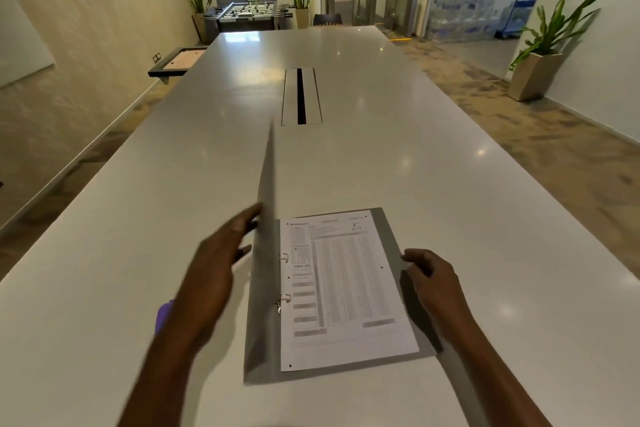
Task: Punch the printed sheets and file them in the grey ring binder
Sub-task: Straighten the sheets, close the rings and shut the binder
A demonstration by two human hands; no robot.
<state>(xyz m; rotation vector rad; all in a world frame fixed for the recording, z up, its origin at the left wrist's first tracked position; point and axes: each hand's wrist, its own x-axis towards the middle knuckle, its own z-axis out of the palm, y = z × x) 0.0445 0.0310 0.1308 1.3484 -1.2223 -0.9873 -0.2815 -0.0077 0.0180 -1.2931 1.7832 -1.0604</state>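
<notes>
The grey ring binder (388, 229) lies open on the white table (381, 149), right in front of me. The printed sheets (346, 288) sit on its two metal rings (284, 277), face up on the back cover. The front cover (268, 191) stands nearly upright, seen edge-on and blurred. My left hand (214, 263) is against the cover's outer side, fingers spread along it, thumb hidden. My right hand (433, 281) curls over the back cover's right edge, beside the sheets. A purple object (163, 317) peeks out from under my left forearm.
A cable slot (301, 95) runs down the table's middle, beyond the binder. Carpeted floor lies on both sides. A potted plant (540, 59) stands by the right wall, and a table football set (247, 12) stands at the far end.
</notes>
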